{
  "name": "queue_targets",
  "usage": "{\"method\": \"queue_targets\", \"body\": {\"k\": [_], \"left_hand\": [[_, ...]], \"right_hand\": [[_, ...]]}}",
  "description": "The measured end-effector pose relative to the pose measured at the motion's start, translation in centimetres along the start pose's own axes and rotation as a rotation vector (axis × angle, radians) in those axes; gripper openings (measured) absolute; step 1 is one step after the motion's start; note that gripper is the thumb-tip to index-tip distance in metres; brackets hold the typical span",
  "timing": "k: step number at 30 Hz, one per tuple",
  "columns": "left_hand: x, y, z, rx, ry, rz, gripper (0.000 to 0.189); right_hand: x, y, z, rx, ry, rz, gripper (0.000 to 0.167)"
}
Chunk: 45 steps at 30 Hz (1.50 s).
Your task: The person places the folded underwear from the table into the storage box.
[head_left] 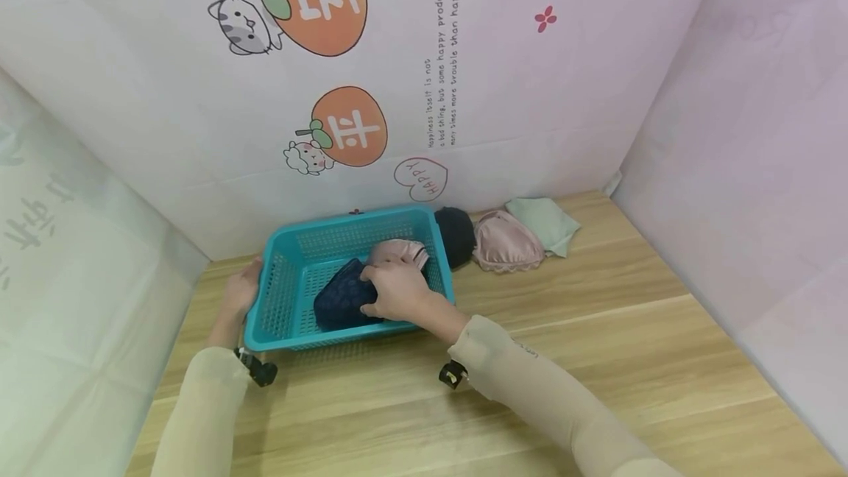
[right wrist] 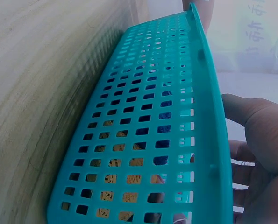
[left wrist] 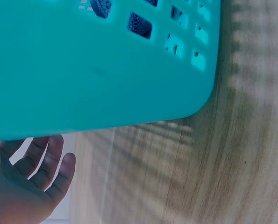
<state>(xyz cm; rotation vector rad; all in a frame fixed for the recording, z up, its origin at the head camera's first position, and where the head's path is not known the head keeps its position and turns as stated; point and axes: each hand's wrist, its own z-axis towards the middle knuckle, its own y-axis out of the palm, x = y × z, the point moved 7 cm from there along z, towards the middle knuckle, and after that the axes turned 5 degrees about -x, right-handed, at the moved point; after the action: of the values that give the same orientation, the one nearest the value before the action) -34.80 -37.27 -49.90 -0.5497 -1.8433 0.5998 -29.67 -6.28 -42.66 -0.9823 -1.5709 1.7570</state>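
At the left end of the teal basket [head_left: 331, 245], which sits on the wooden table [head_left: 596, 315], your left hand [head_left: 242, 288] lies against the outer side. Its visible fingers are parted and gently bent, not wrapped round anything; you have its thumb out of sight. Inside, towards the right, you have the navy piece [head_left: 341, 300] on the basket floor. Your right hand [head_left: 399, 290] reaches over the near rim, thumb and fingers bent round the right end of that piece and holding it, though the fingertips are partly hidden. Just behind lies a pink piece [head_left: 386, 250] with a dark stripe. From the right wrist you also see a tan patterned patch [right wrist: 133, 179] through the holes; which piece it belongs to you cannot tell. Outside, just right of the basket, come the black piece [head_left: 454, 238], the lace-edged pink cup [head_left: 506, 241] and the pale green piece [head_left: 545, 223]. By that count you look partway along: at least two pieces are in the basket, while three lie outside it, untouched by either hand.
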Motion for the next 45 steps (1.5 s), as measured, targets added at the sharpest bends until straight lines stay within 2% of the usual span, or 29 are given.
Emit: {"method": "queue_targets", "body": {"k": [13,26,32,40,45], "left_hand": [[0.0,-0.1,0.0,0.011,0.005,0.020,0.082],[-0.2,0.0,0.1,0.011,-0.034,-0.008,0.081],[-0.2,-0.1,0.3,0.017,-0.029,-0.008,0.084],[-0.2,-0.1,0.1,0.016,-0.013,0.002,0.080],[0.1,-0.2,-0.1,0.026,0.001,0.033,0.083]], "right_hand": [[0.8,-0.2,0.2,-0.006,0.006,0.034,0.053],[1.6,-0.7,0.2,0.037,0.005,0.043,0.052],[2.4,-0.9,0.2,0.022,0.020,0.042,0.048],[3.2,-1.0,-0.2,-0.008,0.037,0.115,0.046],[3.8,-1.1,-0.2,0.023,0.038,0.117,0.040]]}}
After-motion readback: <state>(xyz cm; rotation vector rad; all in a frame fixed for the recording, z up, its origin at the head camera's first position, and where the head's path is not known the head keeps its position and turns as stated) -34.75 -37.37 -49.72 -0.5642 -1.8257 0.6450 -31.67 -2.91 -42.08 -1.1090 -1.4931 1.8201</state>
